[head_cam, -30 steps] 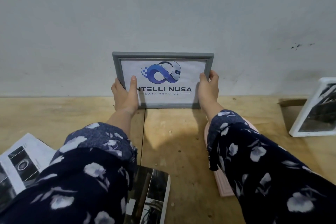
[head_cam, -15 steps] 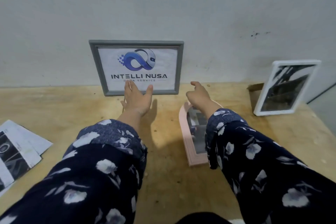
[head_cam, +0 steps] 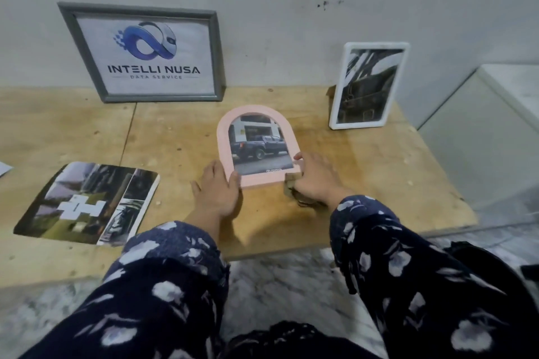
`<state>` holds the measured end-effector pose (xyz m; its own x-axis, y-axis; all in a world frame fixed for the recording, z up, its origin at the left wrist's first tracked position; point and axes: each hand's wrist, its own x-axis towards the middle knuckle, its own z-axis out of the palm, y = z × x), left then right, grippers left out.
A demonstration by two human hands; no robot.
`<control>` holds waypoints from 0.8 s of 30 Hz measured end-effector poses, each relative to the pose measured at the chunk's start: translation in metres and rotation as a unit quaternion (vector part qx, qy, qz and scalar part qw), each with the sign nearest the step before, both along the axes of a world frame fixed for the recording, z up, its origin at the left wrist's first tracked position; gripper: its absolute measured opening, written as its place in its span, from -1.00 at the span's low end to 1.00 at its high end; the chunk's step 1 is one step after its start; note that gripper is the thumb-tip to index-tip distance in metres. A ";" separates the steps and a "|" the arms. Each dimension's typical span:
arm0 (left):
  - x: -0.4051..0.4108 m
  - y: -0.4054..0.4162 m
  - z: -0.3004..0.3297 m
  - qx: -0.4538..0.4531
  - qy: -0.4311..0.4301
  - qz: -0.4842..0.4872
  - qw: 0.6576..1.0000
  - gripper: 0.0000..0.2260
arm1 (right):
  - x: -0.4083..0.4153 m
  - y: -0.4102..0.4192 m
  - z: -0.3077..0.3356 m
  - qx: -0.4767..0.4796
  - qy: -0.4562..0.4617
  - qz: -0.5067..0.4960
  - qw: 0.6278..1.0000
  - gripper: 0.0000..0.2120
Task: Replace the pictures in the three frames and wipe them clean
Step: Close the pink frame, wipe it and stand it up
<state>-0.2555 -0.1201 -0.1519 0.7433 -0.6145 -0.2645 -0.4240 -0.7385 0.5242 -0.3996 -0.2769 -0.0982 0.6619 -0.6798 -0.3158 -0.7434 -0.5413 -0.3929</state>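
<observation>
I see both hands have left the grey frame (head_cam: 140,52) propped against the wall, my left hand (head_cam: 217,192) now gripping the flat pink arched frame (head_cam: 256,146), right hand (head_cam: 316,181) clutching a cloth (head_cam: 293,188): frame 2 begins.

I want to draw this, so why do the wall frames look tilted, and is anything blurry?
Head view: the wide lens bends things, so the grey frame and white frame seem to lean outward; the sleeves near the bottom edge are smeared; the pink frame looks fairly sharp; light is dim and even, no glare.
</observation>
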 end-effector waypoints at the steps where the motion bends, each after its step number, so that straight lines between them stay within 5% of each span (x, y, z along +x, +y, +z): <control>1: -0.005 0.004 -0.004 0.010 -0.018 -0.008 1.000 -0.45 | -0.010 0.003 -0.003 -0.013 0.003 0.015 1.000 -0.41; 12: -0.020 0.034 -0.033 0.056 -0.204 -0.074 0.974 -0.40 | -0.042 0.019 -0.056 -0.193 -0.075 0.072 0.976 -0.55; 16: -0.021 0.034 -0.036 0.036 -0.206 -0.060 0.976 -0.36 | -0.025 0.015 -0.040 -0.189 -0.194 -0.032 0.962 -0.63; 21: -0.021 0.034 -0.037 0.001 -0.201 -0.038 0.979 -0.52 | -0.005 0.019 -0.041 -0.189 -0.065 -0.031 0.979 -0.60; 24: -0.021 0.032 -0.036 -0.022 -0.200 -0.023 0.979 -0.57 | 0.002 0.036 -0.049 -0.207 -0.065 -0.006 0.976 -0.60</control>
<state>-0.2761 -0.0876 -0.1879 0.7529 -0.6543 0.0706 -0.6349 -0.6938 0.3399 -0.3974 -0.2406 -0.1471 0.6696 -0.7390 0.0740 -0.7090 -0.6657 -0.2326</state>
